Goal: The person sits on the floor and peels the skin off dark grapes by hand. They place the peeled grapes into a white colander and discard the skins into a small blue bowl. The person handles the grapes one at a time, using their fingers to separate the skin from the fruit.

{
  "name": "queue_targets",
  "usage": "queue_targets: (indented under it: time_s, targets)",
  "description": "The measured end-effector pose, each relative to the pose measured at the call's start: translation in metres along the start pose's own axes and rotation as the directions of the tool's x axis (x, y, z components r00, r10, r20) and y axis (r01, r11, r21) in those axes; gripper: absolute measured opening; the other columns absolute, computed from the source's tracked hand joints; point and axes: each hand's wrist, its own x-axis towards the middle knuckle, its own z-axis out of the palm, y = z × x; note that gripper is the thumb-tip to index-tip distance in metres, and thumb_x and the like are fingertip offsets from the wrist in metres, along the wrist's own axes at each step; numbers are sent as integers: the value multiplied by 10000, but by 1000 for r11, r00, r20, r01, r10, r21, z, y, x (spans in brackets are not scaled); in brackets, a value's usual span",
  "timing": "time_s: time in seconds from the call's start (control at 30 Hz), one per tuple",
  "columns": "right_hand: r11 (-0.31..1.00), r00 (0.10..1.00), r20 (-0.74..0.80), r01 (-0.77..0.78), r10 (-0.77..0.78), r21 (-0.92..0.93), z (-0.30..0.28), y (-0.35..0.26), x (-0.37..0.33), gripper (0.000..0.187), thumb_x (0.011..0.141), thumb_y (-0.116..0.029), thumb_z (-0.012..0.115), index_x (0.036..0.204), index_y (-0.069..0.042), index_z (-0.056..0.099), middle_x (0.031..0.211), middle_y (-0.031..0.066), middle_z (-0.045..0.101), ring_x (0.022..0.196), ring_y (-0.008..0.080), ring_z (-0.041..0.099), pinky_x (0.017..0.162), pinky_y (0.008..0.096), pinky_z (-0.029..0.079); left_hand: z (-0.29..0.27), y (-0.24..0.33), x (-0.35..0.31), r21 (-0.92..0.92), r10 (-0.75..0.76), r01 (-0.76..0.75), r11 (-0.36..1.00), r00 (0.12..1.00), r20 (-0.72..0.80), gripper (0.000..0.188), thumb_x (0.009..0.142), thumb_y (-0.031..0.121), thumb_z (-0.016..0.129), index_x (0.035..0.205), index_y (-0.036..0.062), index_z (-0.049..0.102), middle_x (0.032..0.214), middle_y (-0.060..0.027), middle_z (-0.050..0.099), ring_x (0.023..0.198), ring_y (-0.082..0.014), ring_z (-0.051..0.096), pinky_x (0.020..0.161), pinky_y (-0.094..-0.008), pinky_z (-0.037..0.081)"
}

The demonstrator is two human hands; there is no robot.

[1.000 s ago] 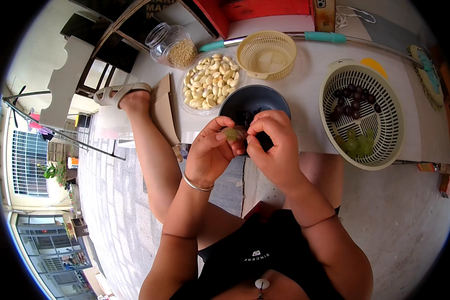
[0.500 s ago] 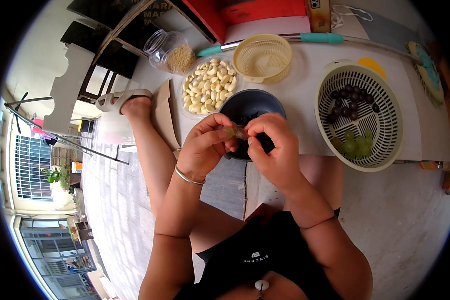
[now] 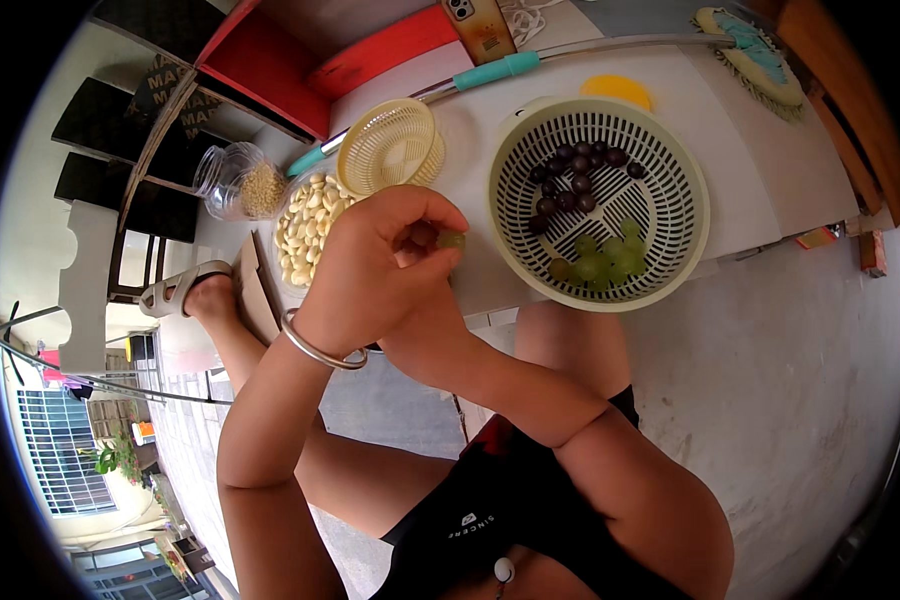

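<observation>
My left hand [image 3: 370, 265], with a silver bangle at the wrist, is raised over the table's near side. Its thumb and fingers pinch a pale green grape [image 3: 452, 241], short of the colander's left side. Below it crosses my right hand [image 3: 422, 325], reaching left; its fingers are hidden behind the left hand. The dark bowl is almost wholly covered by my hands. On the right stands a pale green colander [image 3: 698, 215]. Dark purple grapes [image 3: 582, 184] lie in its far part and green grapes [image 3: 600, 263] in its near part.
A dish of whitish nuts or seeds [image 3: 305, 225] and a yellow basket [image 3: 390, 145] stand at left, beside a clear jar [image 3: 245, 183] with pale grains. Behind them lies a teal-gripped pole with a brush head [image 3: 750, 60]. A yellow disc [image 3: 617, 92] shows behind the colander.
My head view has turned, so the table things sit further left. My left hand has moved toward the colander with the green grape, crossing over my right, which has parted from the grape.
</observation>
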Motion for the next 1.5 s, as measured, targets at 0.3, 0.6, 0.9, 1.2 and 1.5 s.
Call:
queue_targets:
  time_s: [0.3,0.6,0.9,1.2,1.5]
  targets:
    - [707,934,200,355,-297,-612,-4,31,-5,197,789,-136,661,839,-101,474,898,44,505,1061,235,514,1025,432,402,97,-3,61,315,263,-441,841,840,475,193,743,-9,666,936,-5,662,841,-150,620,744,-303,637,698,-393,529]
    - [996,983,167,-62,72,-62,-29,0,4,222,910,-162,682,1072,-60,570,1063,76,580,1072,236,537,917,391,443,94,-22,108,678,184,-346,649,935,302,194,744,32,681,936,53,667,925,-156,675,918,-362,648,807,-461,532]
    - [945,991,32,134,-131,-299,-20,13,-2,273,908,-163,683,1120,-51,552,1064,95,592,1053,266,564,907,406,442,98,-26,110,607,173,-295,738,952,252,252,708,52,736,940,36,641,883,-170,666,897,-365,641,800,-447,531]
    - [742,938,157,342,-310,-576,-26,2,7,121,793,-61,693,908,-53,656,1022,81,643,1100,328,563,995,514,425,-18,-25,-15,-517,-107,35,855,988,-110,349,847,-128,660,1188,-57,638,1158,-147,682,988,-188,666,910,-306,565]
    - [824,924,53,363,-379,-435,-18,-8,13,214,725,-10,763,903,-68,660,1012,62,665,1054,317,604,924,458,470,-37,-87,-111,-425,-205,11,905,887,-415,382,871,-142,632,1243,-56,645,1156,-90,669,1056,-148,642,917,-258,520]
